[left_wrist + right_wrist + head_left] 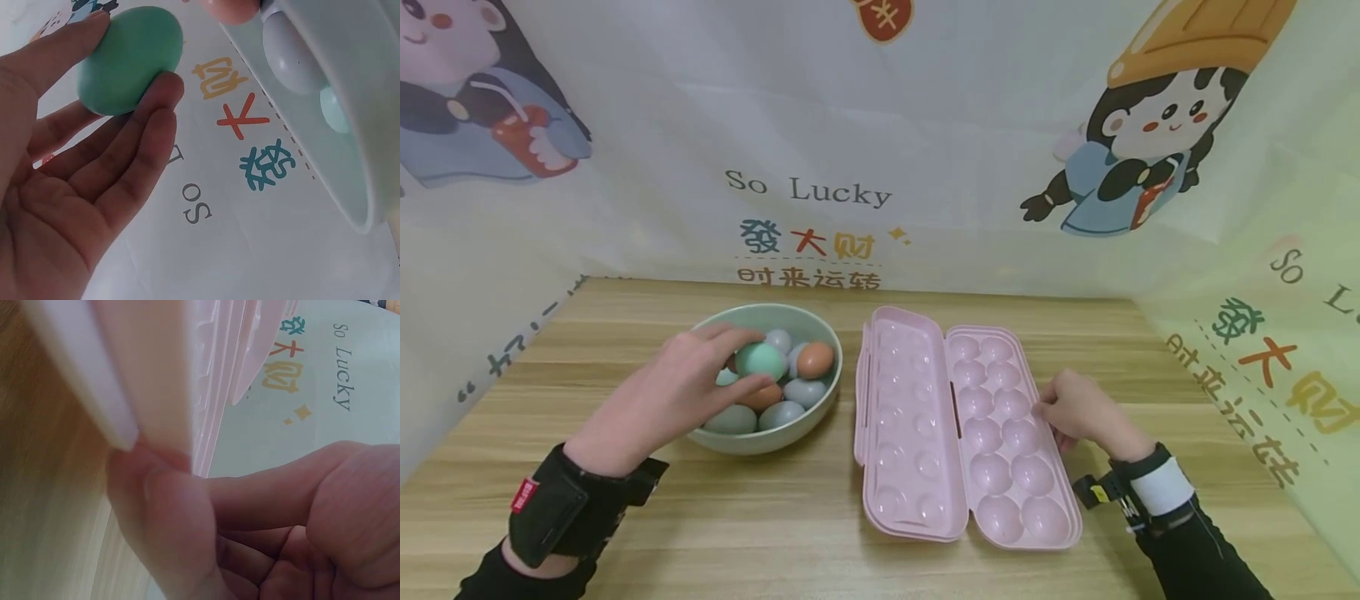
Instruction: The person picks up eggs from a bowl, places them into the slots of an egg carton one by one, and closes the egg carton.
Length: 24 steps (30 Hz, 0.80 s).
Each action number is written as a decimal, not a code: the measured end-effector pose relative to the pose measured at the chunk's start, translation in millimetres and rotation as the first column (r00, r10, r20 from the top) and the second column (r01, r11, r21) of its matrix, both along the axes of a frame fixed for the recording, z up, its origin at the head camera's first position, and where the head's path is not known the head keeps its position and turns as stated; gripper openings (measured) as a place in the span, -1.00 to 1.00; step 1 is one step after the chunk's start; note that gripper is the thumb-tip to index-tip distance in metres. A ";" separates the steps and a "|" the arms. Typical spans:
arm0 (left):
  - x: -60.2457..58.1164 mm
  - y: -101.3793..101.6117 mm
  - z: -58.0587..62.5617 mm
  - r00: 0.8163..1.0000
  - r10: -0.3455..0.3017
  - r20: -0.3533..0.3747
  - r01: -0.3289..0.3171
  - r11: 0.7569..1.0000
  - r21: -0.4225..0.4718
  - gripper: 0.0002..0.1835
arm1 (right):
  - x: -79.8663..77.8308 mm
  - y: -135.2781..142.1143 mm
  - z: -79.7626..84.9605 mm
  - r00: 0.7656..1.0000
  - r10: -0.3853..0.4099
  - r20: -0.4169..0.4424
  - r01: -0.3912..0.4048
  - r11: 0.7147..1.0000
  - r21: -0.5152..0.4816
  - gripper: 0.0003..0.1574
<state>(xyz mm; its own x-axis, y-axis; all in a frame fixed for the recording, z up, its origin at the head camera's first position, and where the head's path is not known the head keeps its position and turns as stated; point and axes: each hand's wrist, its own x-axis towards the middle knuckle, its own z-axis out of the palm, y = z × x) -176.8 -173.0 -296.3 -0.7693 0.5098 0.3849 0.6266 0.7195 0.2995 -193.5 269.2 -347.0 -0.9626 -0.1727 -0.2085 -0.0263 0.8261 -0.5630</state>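
Note:
My left hand pinches a green egg between thumb and fingers, just above a pale green bowl. In the left wrist view the same egg shows against the fingers, apart from the bowl's rim. Brown, grey-blue and greenish eggs fill the bowl. A pink egg carton lies opened flat beside it, its lid half to the left and its cups bare. The right hand pinches the carton's right edge. Close up in the right wrist view, thumb and finger grip the pink rim.
Both carton and bowl stand on a wood-grain table. A white printed sheet with cartoon figures and lettering hangs behind the table and along its sides. Black straps with cameras are worn on both wrists.

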 end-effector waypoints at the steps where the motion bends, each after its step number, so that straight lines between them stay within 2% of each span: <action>1: 0.1 0.5 -0.2 1.000 -0.002 -0.011 0.002 1.000 0.009 -0.63 | -0.3 -0.1 0.0 1.000 0.001 -0.003 -0.001 1.000 0.000 -0.78; 8: 0.0 3.5 -2.0 0.998 -0.007 -0.068 0.011 0.998 0.063 -0.62 | -0.2 -2.6 0.4 1.000 -0.001 -0.009 0.001 1.000 0.009 -0.78; 14: -5.5 7.0 -0.9 0.995 -0.007 -0.096 0.015 0.997 0.080 -0.59 | -0.8 -2.6 0.0 1.000 0.005 -0.018 -0.004 1.000 0.015 -0.78; 24: -26.6 28.1 14.2 0.999 -0.040 -0.017 0.041 0.998 0.054 -0.62 | -1.6 1.8 -1.0 1.000 0.004 -0.020 -0.004 1.000 0.012 -0.78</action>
<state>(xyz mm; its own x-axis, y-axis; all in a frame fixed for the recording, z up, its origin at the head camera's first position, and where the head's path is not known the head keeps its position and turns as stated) -203.4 -144.9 -282.1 -0.7422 0.5183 0.4249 0.6598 0.6763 0.3275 -195.1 271.1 -348.1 -0.9660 -0.1740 -0.1914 -0.0406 0.8327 -0.5522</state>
